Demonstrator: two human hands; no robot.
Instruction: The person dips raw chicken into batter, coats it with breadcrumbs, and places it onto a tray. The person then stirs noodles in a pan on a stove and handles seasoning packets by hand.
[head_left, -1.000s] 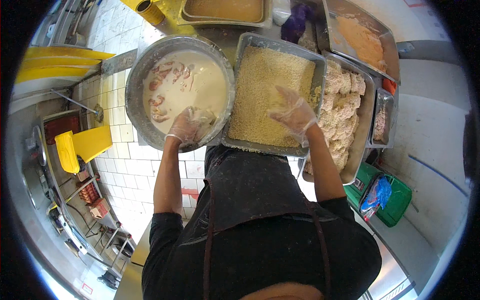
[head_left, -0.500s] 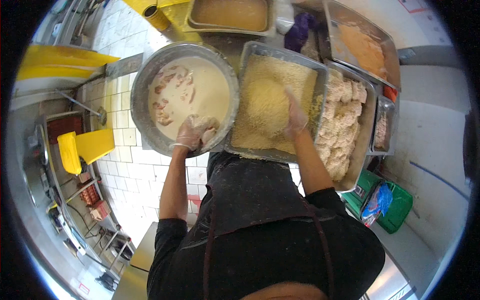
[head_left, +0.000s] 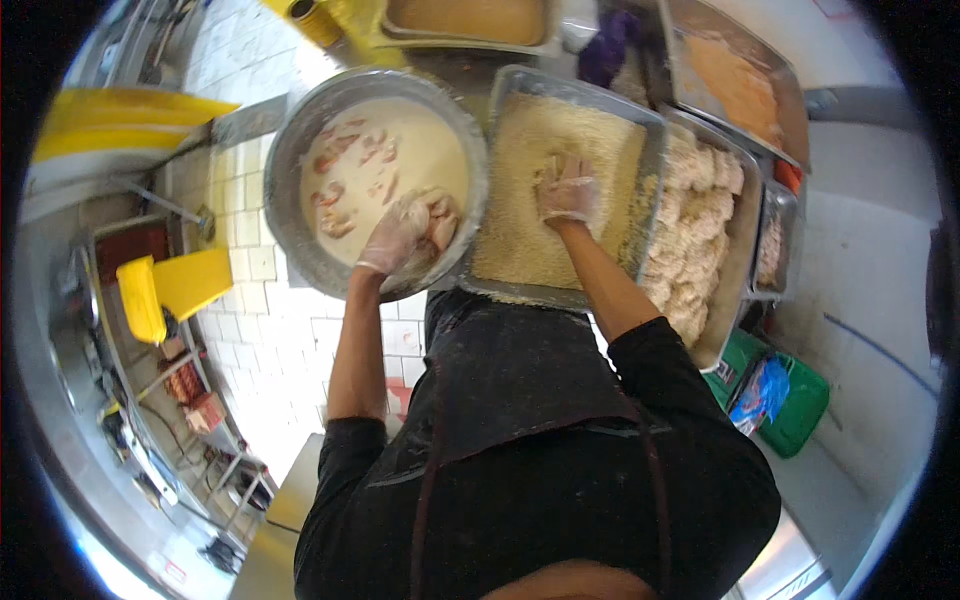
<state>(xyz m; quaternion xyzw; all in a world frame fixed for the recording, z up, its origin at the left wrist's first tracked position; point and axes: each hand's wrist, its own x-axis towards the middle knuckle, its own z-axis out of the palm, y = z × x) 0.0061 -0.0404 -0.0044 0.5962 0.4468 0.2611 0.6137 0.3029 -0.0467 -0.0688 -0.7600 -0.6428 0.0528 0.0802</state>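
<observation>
White tiles (head_left: 252, 218) lie left of my left hand (head_left: 395, 240), which grips meat (head_left: 441, 222) in the bowl (head_left: 279, 185); my right hand (head_left: 568, 190), loosely spread, touches crumbs (head_left: 528, 238) in the tray (head_left: 530, 293) beneath it.

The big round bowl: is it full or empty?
Partly full: the bowl holds pale liquid and meat pieces, with the liquid stopping below the rim.

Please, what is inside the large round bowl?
Inside the round bowl is a pale liquid with several pieces of raw meat showing at its surface. The gloved left hand holds another piece near the right side. Anything under the liquid or hand is hidden.
</observation>
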